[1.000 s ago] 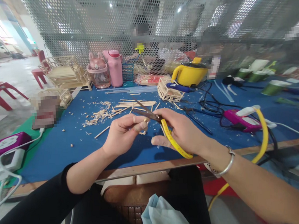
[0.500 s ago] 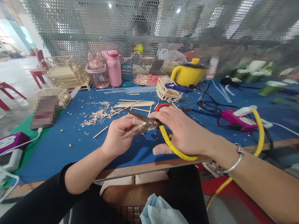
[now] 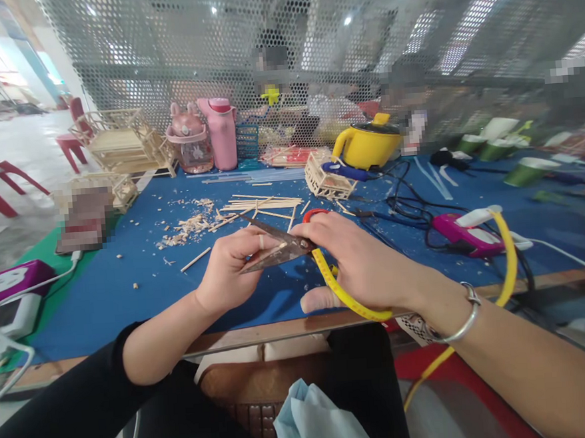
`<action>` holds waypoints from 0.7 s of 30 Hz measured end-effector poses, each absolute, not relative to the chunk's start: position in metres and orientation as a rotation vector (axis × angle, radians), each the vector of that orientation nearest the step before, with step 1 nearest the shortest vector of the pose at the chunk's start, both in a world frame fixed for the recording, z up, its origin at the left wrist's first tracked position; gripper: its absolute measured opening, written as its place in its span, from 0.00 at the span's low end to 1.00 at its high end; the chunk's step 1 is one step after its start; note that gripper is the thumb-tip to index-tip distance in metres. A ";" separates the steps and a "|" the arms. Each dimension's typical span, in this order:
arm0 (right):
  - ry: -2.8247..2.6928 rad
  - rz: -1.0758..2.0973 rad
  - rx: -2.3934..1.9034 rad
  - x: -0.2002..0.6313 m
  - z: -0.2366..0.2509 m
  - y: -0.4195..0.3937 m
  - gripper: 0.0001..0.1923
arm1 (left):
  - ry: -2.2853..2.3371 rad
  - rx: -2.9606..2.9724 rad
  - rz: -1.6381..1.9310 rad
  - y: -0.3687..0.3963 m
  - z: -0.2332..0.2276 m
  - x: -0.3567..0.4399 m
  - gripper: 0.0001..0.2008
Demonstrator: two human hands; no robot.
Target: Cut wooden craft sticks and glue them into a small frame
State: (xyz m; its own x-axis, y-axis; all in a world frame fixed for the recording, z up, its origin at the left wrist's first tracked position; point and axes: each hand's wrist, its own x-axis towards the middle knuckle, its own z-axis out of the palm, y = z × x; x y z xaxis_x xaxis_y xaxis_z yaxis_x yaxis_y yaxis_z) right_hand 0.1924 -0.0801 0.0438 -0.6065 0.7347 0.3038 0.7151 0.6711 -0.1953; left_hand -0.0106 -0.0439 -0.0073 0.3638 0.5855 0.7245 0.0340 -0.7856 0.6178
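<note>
My right hand (image 3: 358, 258) works a pair of scissors (image 3: 301, 244) with dark, worn blades, one red handle loop and one wrapped in yellow measuring-tape-like material. The blades point left and stand apart. My left hand (image 3: 233, 266), wearing a ring, is closed in a pinch at the blades. A small pale end of what looks like a thin wooden stick (image 3: 283, 245) shows between the blades; the rest is hidden by my fingers. Behind my hands lie several loose wooden sticks (image 3: 266, 203) and a heap of wood scraps (image 3: 193, 229).
A small wooden-stick basket (image 3: 327, 178) and a yellow pot (image 3: 370, 145) stand behind. Pink bottles (image 3: 223, 134) and a larger stick model (image 3: 121, 144) are at back left. A phone (image 3: 85, 219) leans left; a purple power strip (image 3: 466, 235) and cables lie right.
The scissors' blades and both hands keep nearly the same place. The pale end between the blades is still there. The view has shifted very slightly.
</note>
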 end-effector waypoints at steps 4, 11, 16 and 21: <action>-2.541 0.012 -1.134 0.191 0.046 -0.081 0.43 | 0.524 2.082 1.422 -0.044 -0.009 -0.010 0.06; -2.576 -0.042 -1.107 0.193 0.048 -0.080 0.44 | 0.509 2.100 1.409 -0.044 -0.010 -0.012 0.06; -2.566 -0.053 -1.179 0.193 0.047 -0.081 0.44 | 0.512 2.148 1.420 -0.046 -0.006 -0.011 0.07; -2.551 -0.013 -1.195 0.191 0.045 -0.081 0.44 | 0.562 2.138 1.418 -0.048 -0.005 -0.011 0.08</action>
